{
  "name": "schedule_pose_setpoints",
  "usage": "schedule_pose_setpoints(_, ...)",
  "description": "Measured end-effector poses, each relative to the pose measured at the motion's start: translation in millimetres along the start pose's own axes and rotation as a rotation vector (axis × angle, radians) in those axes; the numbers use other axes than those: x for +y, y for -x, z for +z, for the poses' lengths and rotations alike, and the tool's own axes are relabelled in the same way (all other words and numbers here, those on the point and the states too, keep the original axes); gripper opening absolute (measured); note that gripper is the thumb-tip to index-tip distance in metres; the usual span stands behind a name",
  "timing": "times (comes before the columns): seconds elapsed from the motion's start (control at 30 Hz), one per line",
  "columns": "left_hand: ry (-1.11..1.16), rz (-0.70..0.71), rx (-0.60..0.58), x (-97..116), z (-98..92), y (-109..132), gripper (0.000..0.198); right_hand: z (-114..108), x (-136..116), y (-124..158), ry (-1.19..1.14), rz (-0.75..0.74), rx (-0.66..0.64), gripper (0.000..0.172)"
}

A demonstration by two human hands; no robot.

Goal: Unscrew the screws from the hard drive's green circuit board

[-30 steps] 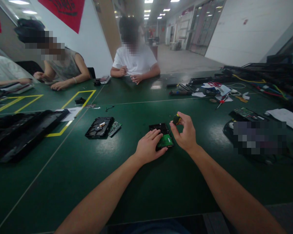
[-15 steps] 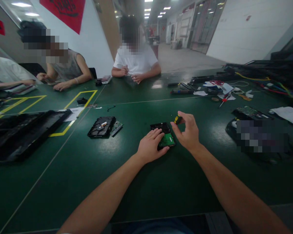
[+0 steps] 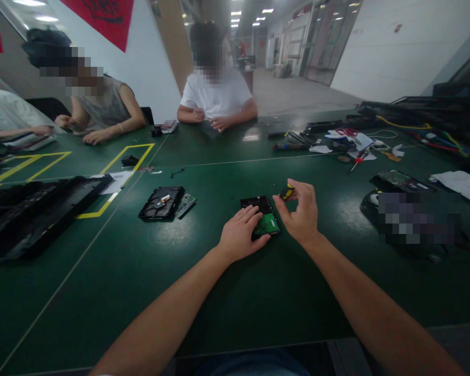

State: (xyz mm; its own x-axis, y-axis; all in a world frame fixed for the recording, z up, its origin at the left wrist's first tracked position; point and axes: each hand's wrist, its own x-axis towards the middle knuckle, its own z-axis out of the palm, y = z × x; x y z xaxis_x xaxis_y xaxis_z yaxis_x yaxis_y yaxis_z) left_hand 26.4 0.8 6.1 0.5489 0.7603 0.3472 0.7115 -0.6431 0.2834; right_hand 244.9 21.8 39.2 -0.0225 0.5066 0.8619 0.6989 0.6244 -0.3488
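Observation:
A hard drive (image 3: 265, 224) with a green circuit board and a black casing lies on the table in front of me. My left hand (image 3: 241, 232) holds it in place, fingers over its left part and thumb along the near edge, covering some of it. Over the drive's right side, my right hand (image 3: 301, 211) pinches the black and yellow handle of a screwdriver (image 3: 286, 192) between thumb and fingers. I cannot make out its shaft or tip. To the left lies another black hard drive (image 3: 162, 202), with a loose circuit board (image 3: 186, 205) against its right side.
A long black casing (image 3: 43, 214) takes up the table's left side. On the right are a dark device (image 3: 395, 219), a red-handled screwdriver (image 3: 359, 161), papers and a heap of cables (image 3: 446, 136). A person in white (image 3: 219, 99) sits opposite, others at the far left.
The screwdriver handle has turned slightly in my right fingers. My left hand stays on the hard drive. The whole view has shifted a little.

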Motion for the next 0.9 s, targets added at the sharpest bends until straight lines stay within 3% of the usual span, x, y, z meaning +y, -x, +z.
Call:
schedule_pose_setpoints(0.3,-0.007,0.000,-0.008,-1.8,1.0,-0.1,0.068,1.4,-4.8,2.0,0.006,0.009,-0.059,0.056)
schedule_pose_setpoints(0.53,-0.007,0.003,-0.008,-2.0,2.0,0.5,0.067,-0.9,-1.6,-0.7,0.004,-0.022,-0.017,0.056)
schedule_pose_setpoints(0.73,-0.007,-0.002,-0.008,-0.9,0.6,0.1,0.068,1.1,-3.1,3.0,-0.051,0.031,-0.087,0.057)
schedule_pose_setpoints(0.9,-0.003,0.000,-0.017,-0.4,-1.3,-0.3,0.067,2.0,-1.7,2.1,-0.023,0.001,-0.023,0.058)
